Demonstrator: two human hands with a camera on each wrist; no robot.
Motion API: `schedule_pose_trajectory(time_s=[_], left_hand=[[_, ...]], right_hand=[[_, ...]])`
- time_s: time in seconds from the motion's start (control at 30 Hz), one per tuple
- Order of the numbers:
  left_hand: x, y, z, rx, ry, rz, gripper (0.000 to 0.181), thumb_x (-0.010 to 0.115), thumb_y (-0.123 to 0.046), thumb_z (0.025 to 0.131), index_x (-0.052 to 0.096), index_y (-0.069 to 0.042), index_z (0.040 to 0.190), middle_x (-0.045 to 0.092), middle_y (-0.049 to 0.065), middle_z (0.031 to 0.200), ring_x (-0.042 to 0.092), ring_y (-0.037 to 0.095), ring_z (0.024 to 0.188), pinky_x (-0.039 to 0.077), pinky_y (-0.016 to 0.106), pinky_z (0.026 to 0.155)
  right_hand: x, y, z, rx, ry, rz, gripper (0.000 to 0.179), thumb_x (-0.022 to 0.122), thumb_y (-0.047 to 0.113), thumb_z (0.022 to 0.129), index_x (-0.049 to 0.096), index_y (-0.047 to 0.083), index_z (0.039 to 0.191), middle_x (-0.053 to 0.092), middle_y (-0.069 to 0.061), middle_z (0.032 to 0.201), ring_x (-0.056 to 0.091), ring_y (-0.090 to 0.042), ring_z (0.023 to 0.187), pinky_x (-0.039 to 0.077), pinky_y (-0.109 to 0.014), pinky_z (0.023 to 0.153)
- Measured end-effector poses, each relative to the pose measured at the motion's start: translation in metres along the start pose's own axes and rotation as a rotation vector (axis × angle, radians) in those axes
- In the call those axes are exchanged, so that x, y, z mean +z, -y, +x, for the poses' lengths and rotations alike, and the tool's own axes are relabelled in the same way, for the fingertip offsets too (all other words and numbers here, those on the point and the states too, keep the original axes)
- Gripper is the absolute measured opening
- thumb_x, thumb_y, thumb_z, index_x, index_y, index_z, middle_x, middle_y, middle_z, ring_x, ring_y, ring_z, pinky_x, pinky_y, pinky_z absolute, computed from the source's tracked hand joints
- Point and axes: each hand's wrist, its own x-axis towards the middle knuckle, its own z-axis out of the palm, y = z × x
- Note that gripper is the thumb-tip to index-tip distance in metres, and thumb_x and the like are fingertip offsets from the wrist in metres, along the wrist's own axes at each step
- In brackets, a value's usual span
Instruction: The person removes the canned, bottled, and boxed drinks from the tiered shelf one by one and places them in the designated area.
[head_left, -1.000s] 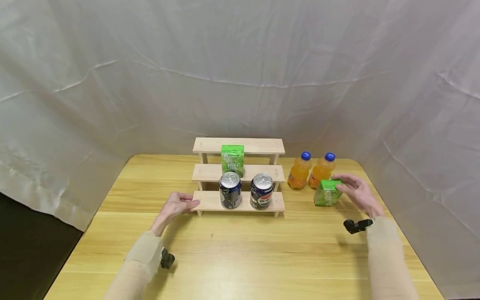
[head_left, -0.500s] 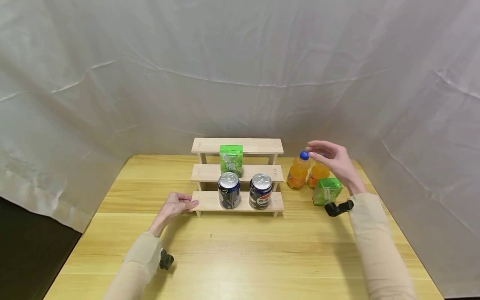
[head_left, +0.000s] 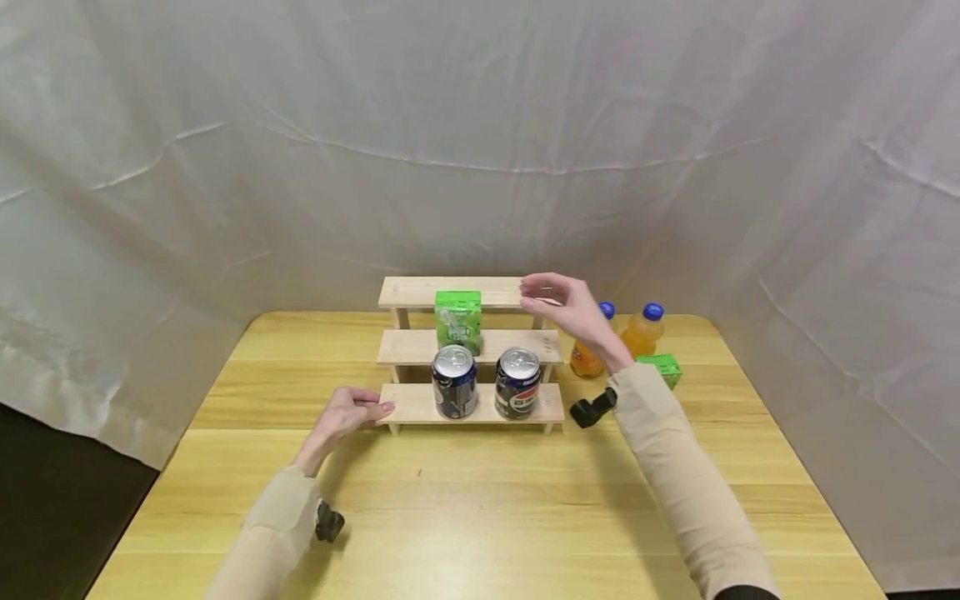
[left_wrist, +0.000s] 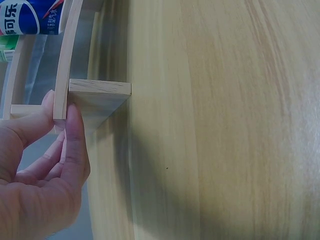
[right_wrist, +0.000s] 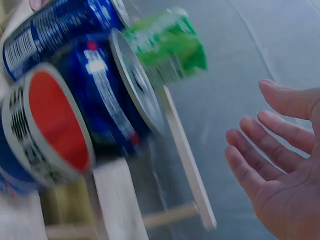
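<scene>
Soft, even light fills the head view, with pale glare on the tabletop [head_left: 450, 525] toward its near edge and faint shadows beside both sleeves [head_left: 686, 483]. The left wrist view bends the shelf [left_wrist: 63, 72]; the right wrist view is bluish, cans [right_wrist: 60, 117] and carton [right_wrist: 172, 47] smeared.

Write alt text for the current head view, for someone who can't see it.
A person's left hand pinches the lowest step of a three-tier wooden rack while the empty right hand hovers near the top step. Two cans stand on the lowest step, a green carton on the middle step; two orange bottles and another carton stand right of the rack.
</scene>
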Motion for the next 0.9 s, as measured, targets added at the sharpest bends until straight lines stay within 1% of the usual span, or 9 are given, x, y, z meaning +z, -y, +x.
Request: schedule_pose_trajectory(time_s=[0.07, 0.13, 0.2, 0.27, 0.4, 0.57, 0.77, 0.9], left_hand=[[0.000, 0.000, 0.000, 0.004, 0.000, 0.001, 0.058, 0.073, -0.014, 0.092, 0.048, 0.021, 0.132, 0.067, 0.033, 0.118, 0.070, 0.013, 0.085, 0.063, 0.037, 0.089], [0.000, 0.001, 0.001, 0.011, 0.004, 0.000, 0.058, 0.072, -0.014, 0.093, 0.048, 0.022, 0.132, 0.066, 0.034, 0.118, 0.070, 0.013, 0.085, 0.063, 0.037, 0.089], [-0.001, 0.002, 0.001, 0.015, 0.005, -0.005, 0.058, 0.072, -0.013, 0.093, 0.047, 0.022, 0.132, 0.066, 0.034, 0.118, 0.070, 0.013, 0.085, 0.063, 0.037, 0.088], [-0.001, 0.002, 0.002, 0.016, 0.008, -0.009, 0.058, 0.072, -0.012, 0.093, 0.047, 0.022, 0.132, 0.066, 0.035, 0.118, 0.070, 0.013, 0.085, 0.063, 0.037, 0.088], [-0.002, 0.003, 0.003, 0.013, 0.010, -0.007, 0.059, 0.072, -0.013, 0.093, 0.046, 0.022, 0.133, 0.066, 0.035, 0.119, 0.070, 0.013, 0.085, 0.063, 0.037, 0.089], [-0.003, 0.003, 0.002, 0.018, 0.004, 0.008, 0.059, 0.072, -0.014, 0.093, 0.048, 0.021, 0.132, 0.067, 0.033, 0.118, 0.071, 0.013, 0.085, 0.062, 0.039, 0.091], [-0.003, 0.001, -0.001, 0.020, 0.004, 0.007, 0.058, 0.072, -0.014, 0.093, 0.049, 0.021, 0.132, 0.069, 0.032, 0.117, 0.071, 0.014, 0.086, 0.062, 0.040, 0.092], [-0.002, 0.001, -0.002, 0.021, 0.005, 0.005, 0.057, 0.072, -0.014, 0.093, 0.049, 0.021, 0.132, 0.068, 0.033, 0.118, 0.071, 0.016, 0.089, 0.061, 0.041, 0.093]], right_hand=[[0.012, 0.000, 0.006, 0.012, 0.019, -0.003, 0.046, 0.069, 0.010, 0.095, 0.056, -0.001, 0.137, 0.057, -0.025, 0.142, 0.058, -0.032, 0.129, 0.052, -0.038, 0.109], [0.022, 0.000, 0.011, 0.023, 0.038, 0.001, 0.049, 0.070, 0.011, 0.094, 0.054, -0.001, 0.139, 0.056, -0.024, 0.143, 0.055, -0.036, 0.133, 0.048, -0.045, 0.114], [0.032, -0.001, 0.016, 0.026, 0.056, 0.009, 0.052, 0.070, 0.012, 0.094, 0.051, -0.002, 0.140, 0.055, -0.023, 0.144, 0.053, -0.037, 0.135, 0.045, -0.048, 0.117], [0.041, -0.002, 0.020, 0.028, 0.073, 0.017, 0.054, 0.070, 0.011, 0.094, 0.049, -0.003, 0.142, 0.055, -0.022, 0.144, 0.052, -0.038, 0.136, 0.043, -0.048, 0.118], [0.056, -0.003, 0.027, 0.024, 0.124, -0.010, 0.056, 0.069, 0.012, 0.095, 0.047, -0.001, 0.145, 0.055, -0.021, 0.145, 0.054, -0.036, 0.135, 0.044, -0.045, 0.118], [0.068, 0.000, 0.033, 0.019, 0.163, -0.024, 0.056, 0.068, 0.013, 0.096, 0.045, 0.004, 0.147, 0.057, -0.019, 0.144, 0.056, -0.035, 0.134, 0.049, -0.042, 0.114], [0.075, 0.002, 0.036, -0.043, 0.161, -0.061, 0.044, 0.063, 0.011, 0.099, 0.051, 0.000, 0.140, 0.060, -0.022, 0.136, 0.061, -0.037, 0.126, 0.055, -0.041, 0.106], [0.078, 0.005, 0.034, -0.044, 0.127, -0.091, 0.040, 0.063, 0.011, 0.098, 0.054, -0.001, 0.136, 0.062, -0.022, 0.130, 0.063, -0.036, 0.121, 0.055, -0.042, 0.105]])
